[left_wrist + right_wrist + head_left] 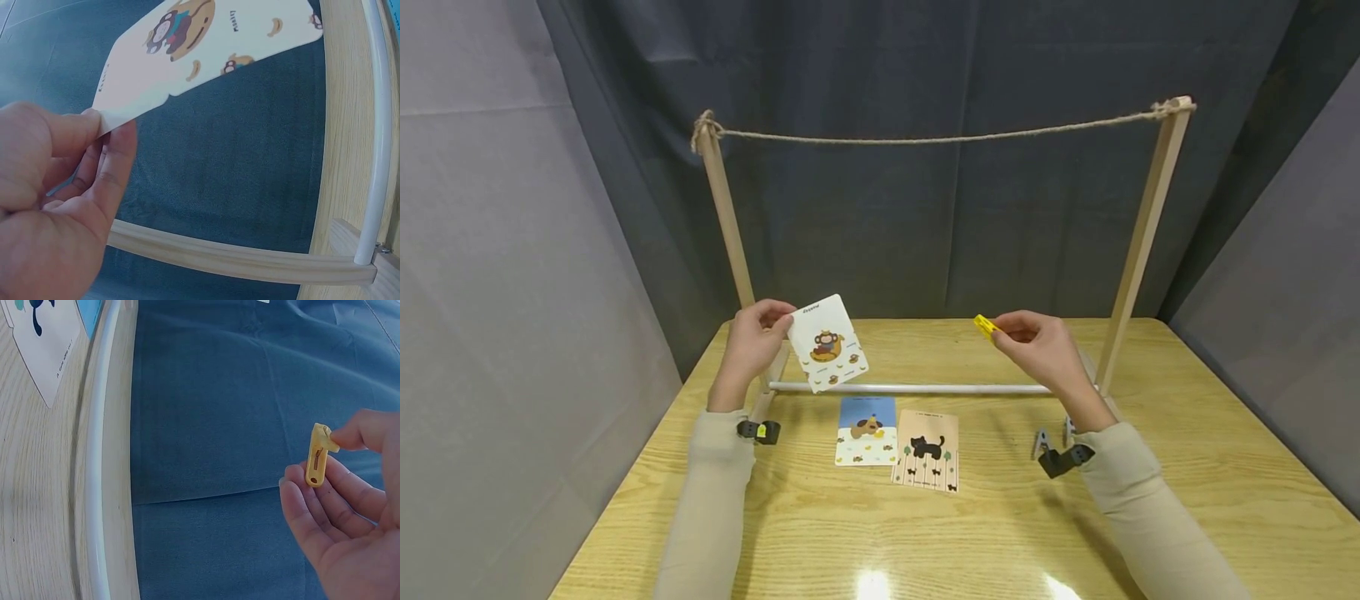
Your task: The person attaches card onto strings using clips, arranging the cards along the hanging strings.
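My left hand (pixel 754 340) pinches a white monkey card (pixel 827 343) by one corner between thumb and fingers. The card is raised and tilted in front of the left post; in the left wrist view its printed monkey and bananas (pixel 275 26) face the camera. On the right side my right hand (pixel 1043 343) holds a small yellow clothespin (pixel 986 327) between thumb and fingertips. The right wrist view has the clothespin (pixel 317 456) standing lengthwise, thumb at one end. Below, a dog card (pixel 867 432) and a cat card (pixel 927 450) lie side by side on the table (pixel 805 525).
A twine line (pixel 925 142) sags slightly between a left wooden post (pixel 727 217) and a right wooden post (pixel 1146 242). A white rod (pixel 910 389) joins the posts low down, behind the two lying cards. Grey clips (pixel 1040 443) lie by the right wrist. Dark curtain hangs behind.
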Motion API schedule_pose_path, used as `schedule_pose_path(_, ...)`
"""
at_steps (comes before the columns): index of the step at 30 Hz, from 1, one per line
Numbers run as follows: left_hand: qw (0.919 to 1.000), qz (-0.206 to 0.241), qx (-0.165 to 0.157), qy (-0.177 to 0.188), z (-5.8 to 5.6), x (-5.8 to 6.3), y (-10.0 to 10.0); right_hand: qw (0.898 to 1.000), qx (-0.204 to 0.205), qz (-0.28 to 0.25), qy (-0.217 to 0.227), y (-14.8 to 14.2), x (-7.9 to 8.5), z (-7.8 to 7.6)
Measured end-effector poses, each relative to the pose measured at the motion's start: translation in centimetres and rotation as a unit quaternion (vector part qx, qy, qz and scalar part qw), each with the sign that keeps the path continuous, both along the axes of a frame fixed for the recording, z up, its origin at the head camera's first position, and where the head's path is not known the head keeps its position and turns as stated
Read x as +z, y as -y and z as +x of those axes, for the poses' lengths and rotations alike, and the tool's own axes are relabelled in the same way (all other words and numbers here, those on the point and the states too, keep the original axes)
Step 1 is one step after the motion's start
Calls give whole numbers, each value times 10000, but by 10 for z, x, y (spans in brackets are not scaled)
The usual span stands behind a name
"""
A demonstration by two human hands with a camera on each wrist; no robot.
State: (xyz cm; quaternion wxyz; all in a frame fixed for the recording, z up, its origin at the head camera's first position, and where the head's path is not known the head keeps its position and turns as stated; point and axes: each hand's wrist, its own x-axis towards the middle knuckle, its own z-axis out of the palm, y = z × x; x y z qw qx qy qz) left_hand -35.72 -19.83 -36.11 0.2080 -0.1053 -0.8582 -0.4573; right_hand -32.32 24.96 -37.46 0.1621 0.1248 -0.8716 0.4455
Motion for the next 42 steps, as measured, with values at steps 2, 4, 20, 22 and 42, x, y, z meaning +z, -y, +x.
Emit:
schedule_pose_path(2,10000,25,-4,-19,1,0,0,10000,19,-16,-4,0,0,0)
schedule_pose_path(4,10000,36,-22,-48,1,1,0,10000,34,-19,-13,0,1,0)
schedule_pose_path(20,9998,125,127,-131,4,5,0,10000,-33,-60,-16,0,0,-1)
schedule_pose_path(22,9997,146,150,-125,5,5,0,9999,-62,-88,10,0,1,-1)
schedule_pose_path(42,9987,270,316,-287,8,11,1,9999,-115,-105,48,0,3,0)
